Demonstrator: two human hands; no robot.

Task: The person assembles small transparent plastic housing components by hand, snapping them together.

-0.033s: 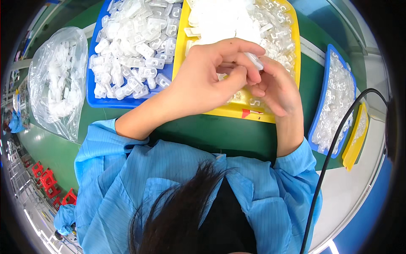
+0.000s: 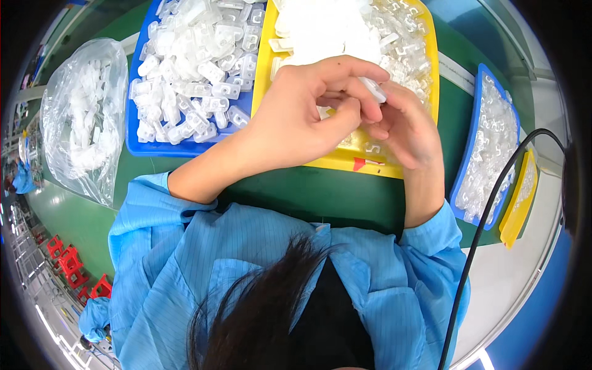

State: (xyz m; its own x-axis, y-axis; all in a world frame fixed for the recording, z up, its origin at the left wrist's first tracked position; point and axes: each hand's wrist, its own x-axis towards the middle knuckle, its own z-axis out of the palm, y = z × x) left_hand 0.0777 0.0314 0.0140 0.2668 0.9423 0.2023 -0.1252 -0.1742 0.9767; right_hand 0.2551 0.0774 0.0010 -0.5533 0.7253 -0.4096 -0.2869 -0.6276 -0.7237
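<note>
Above the near edge of the yellow tray [image 2: 433, 92], my two hands meet around a small white plastic piece [image 2: 374, 90]. My left hand [image 2: 311, 111] reaches across from the left, fingers curled with the piece at their tips. From the other side, my right hand [image 2: 410, 126] pinches toward the same piece, its fingertips partly hidden behind it. White flat parts and clear plastic parts [image 2: 410, 61] fill the tray below. To the left, a blue tray [image 2: 139, 148] holds a heap of translucent plastic pieces [image 2: 191, 74].
A clear plastic bag [image 2: 86, 117] of white parts lies at the far left. On the right stand another blue tray [image 2: 457, 185] of clear parts and a small yellow tray [image 2: 510, 229]. A black cable [image 2: 478, 228] arcs past my right arm. Red stools [image 2: 69, 262] stand beyond the table.
Almost nothing differs. My right hand and the white piece have shifted very slightly to the right.
</note>
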